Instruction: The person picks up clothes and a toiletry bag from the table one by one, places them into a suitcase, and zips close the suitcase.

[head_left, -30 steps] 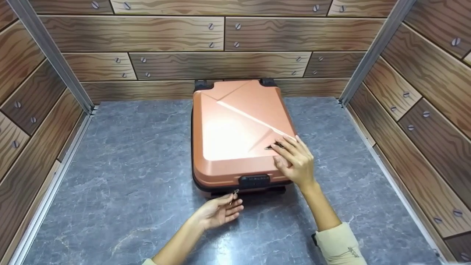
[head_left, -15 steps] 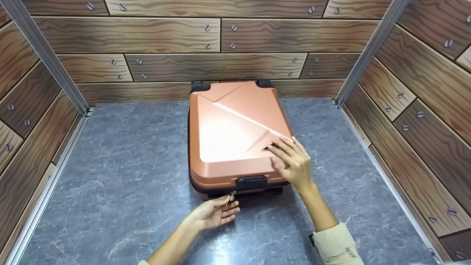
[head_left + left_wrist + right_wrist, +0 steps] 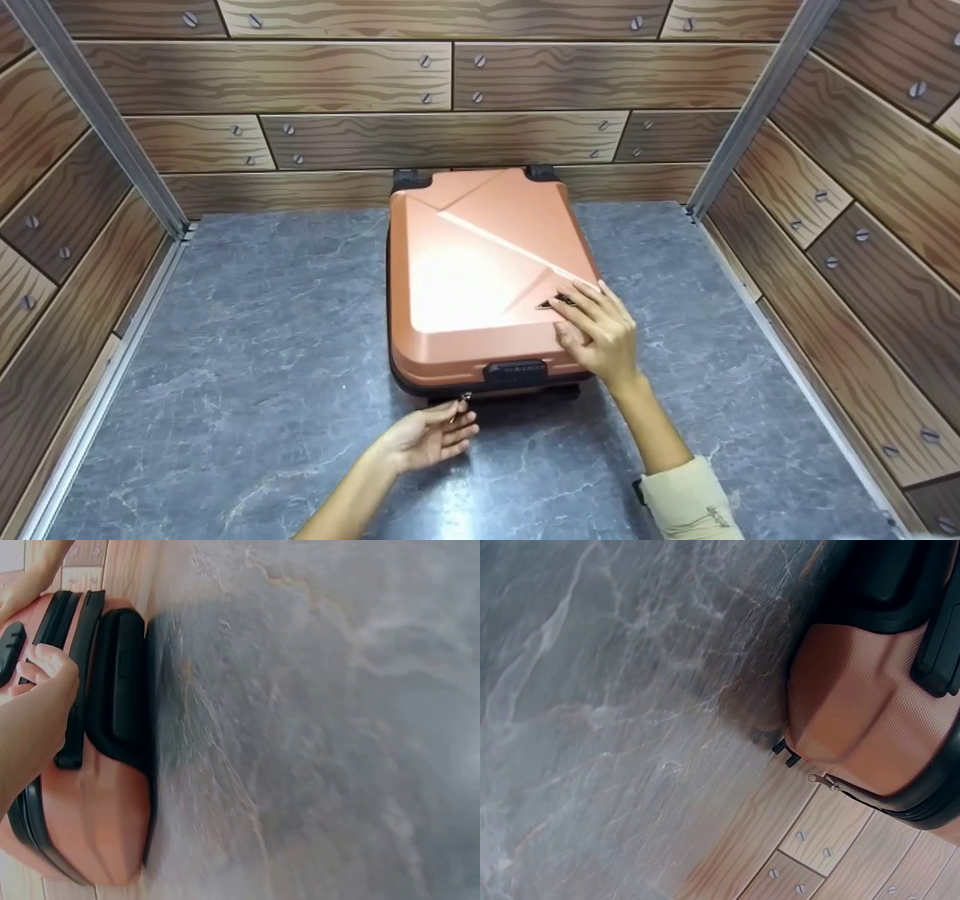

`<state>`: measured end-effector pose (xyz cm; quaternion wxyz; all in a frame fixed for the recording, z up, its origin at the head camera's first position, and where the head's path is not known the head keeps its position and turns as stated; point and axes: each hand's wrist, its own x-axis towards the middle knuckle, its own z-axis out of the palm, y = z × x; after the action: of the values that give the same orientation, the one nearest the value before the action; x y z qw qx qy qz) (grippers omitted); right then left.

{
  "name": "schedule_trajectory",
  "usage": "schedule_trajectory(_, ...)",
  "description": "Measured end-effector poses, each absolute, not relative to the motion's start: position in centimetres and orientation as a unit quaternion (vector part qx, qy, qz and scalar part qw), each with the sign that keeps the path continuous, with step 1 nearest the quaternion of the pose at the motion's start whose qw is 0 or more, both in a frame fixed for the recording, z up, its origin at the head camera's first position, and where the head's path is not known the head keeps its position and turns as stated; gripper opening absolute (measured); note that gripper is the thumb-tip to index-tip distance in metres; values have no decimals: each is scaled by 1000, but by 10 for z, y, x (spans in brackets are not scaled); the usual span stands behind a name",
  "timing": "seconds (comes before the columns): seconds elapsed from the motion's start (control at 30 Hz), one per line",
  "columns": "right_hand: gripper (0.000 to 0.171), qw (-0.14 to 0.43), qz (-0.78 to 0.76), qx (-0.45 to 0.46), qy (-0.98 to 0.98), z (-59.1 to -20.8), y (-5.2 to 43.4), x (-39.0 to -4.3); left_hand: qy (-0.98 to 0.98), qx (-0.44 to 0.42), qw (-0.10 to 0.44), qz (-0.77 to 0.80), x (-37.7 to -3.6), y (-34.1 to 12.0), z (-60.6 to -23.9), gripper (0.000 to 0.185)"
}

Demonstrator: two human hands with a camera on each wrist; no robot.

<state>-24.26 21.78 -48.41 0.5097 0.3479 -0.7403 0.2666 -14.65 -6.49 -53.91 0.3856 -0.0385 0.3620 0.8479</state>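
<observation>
A copper hard-shell suitcase (image 3: 480, 277) lies flat on the grey marbled surface (image 3: 262, 337), its wheels against the back wall. My right hand (image 3: 592, 330) rests with spread fingers on the lid's near right corner, beside a small logo. My left hand (image 3: 450, 426) pinches a metal zipper pull (image 3: 464, 398) at the suitcase's near edge, just left of the black lock (image 3: 516, 371). In the left wrist view my left hand (image 3: 41, 701) sits against the black zipper band beside the carry handle (image 3: 120, 690). The right wrist view shows a corner of the suitcase (image 3: 855, 705) and another zipper pull (image 3: 823, 781), but no hand.
Wood-pattern walls (image 3: 450, 75) with screws close in the surface at the back and on both sides, with metal rails (image 3: 105, 127) in the corners. Bare grey surface lies to the left and right of the suitcase and in front of it.
My left hand has slid the zipper pull a little to the left along the near edge. My right hand has stayed on the lid.
</observation>
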Motion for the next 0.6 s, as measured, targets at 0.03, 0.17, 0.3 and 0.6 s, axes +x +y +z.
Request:
schedule_trajectory(0.03,28,510,267,347,-740,-484,218,-242,361,-37,385,849,-146,-66,-539,27)
schedule_trajectory(0.17,29,509,265,347,-742,-485,219,-242,357,-36,385,850,-146,-70,-540,26)
schedule_trajectory(0.3,29,508,264,352,-741,-485,218,-243,357,-42,381,852,-144,-74,-540,27)
schedule_trajectory(0.6,28,516,269,353,-732,-484,217,-244,352,-44,373,857,-142,-87,-537,28)
